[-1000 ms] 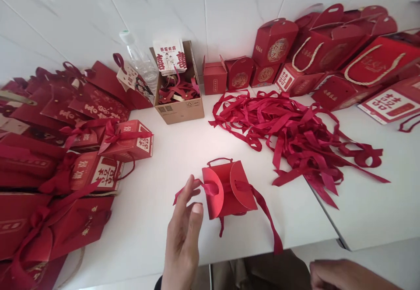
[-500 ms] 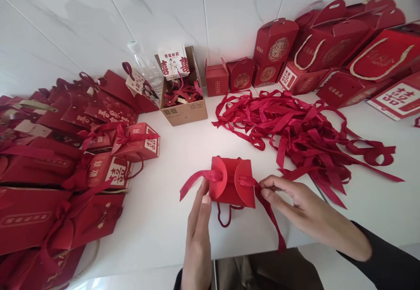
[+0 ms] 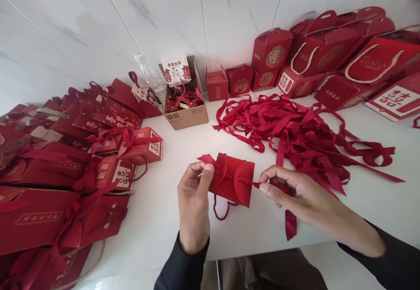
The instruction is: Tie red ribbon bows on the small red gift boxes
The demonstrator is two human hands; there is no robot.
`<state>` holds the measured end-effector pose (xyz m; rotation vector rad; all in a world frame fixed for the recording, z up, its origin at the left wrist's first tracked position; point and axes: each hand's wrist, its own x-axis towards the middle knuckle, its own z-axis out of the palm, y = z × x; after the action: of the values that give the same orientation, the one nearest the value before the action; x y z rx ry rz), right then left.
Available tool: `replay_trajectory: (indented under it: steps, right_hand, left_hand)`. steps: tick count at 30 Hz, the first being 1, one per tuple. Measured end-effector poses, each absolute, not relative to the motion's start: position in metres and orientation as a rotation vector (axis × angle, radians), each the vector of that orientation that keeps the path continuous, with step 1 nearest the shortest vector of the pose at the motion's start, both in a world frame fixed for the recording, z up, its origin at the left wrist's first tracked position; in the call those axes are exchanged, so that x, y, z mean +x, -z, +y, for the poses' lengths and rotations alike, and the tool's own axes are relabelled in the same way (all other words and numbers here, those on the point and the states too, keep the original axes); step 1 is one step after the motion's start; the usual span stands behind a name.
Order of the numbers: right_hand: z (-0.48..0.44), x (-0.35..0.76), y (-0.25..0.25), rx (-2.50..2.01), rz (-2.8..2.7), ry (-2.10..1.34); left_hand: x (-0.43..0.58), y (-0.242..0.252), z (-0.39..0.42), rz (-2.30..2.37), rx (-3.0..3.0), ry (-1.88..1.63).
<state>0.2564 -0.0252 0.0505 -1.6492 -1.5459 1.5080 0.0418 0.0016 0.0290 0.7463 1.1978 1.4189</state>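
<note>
A small red gift box with two rounded flaps on top sits on the white table in front of me. Dark red ribbon runs through its flaps and comes out on both sides. My left hand pinches the ribbon's left end beside the left flap. On the other side, my right hand grips the ribbon's right length, which is pulled taut from the flap; its tail hangs below the fingers. A dark red cord handle loops out from the box's near side.
Loose red ribbons lie heaped behind my right hand. A cardboard box holding red pieces and a printed card stands near the tiled wall, beside a clear plastic bottle. Red gift boxes crowd the left and the back right.
My left hand has moved up from the box's side and taken hold of the ribbon's left end. My right hand has drawn its ribbon length outward to the right. The box has turned slightly.
</note>
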Motion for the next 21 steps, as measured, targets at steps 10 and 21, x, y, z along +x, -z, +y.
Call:
replay_trajectory:
  steps: [10, 21]
  right_hand:
    - [-0.024, 0.256, -0.061, -1.59, -1.702, -1.364]
    - [-0.015, 0.251, -0.053, -1.462, -1.838, -1.138]
  left_hand:
    - [0.028, -0.025, -0.034, 1.266, 0.822, -1.518]
    - [0.03, -0.014, -0.019, 1.136, 0.915, -1.423]
